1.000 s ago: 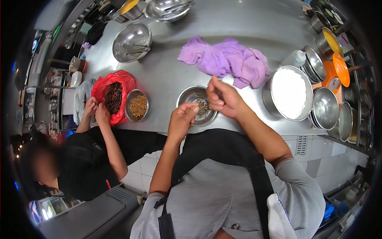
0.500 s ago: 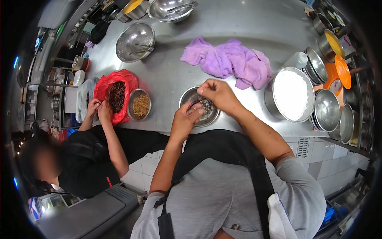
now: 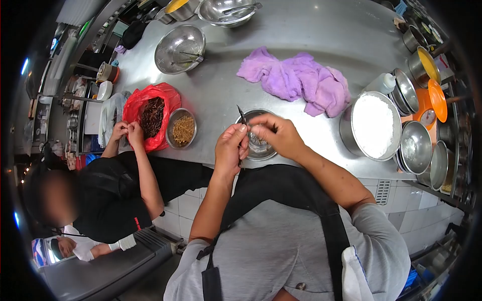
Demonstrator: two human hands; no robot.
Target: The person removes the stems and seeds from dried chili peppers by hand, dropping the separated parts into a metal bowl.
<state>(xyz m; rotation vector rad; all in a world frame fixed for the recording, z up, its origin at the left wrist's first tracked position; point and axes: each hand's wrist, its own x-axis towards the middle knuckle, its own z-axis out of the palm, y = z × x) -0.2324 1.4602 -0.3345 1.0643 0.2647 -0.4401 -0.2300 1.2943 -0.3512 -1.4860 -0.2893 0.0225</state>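
My left hand (image 3: 232,149) is closed on a thin dark item (image 3: 241,113) whose tip sticks up above the fingers; a bit of it shows below them too. Beside it, my right hand (image 3: 279,134) has its fingers curled in a pinch close to the left fingertips; what it holds, if anything, is too small to name. Both hands are over the near part of a small steel bowl (image 3: 260,156), which has small pale and dark bits in its bottom. The hands partly hide the bowl.
Purple cloths (image 3: 286,80) lie beyond the bowl. To the right stand a pot of white powder (image 3: 372,125) and stacked bowls (image 3: 416,145). On the left, a co-worker's hands (image 3: 127,131) touch a red bag (image 3: 169,95) of dark dried items, beside a bowl of yellowish strands (image 3: 184,130).
A dark item now shows upright in my left hand. My right hand has come down beside it. The view has shifted slightly, and another person appears at the lower left.
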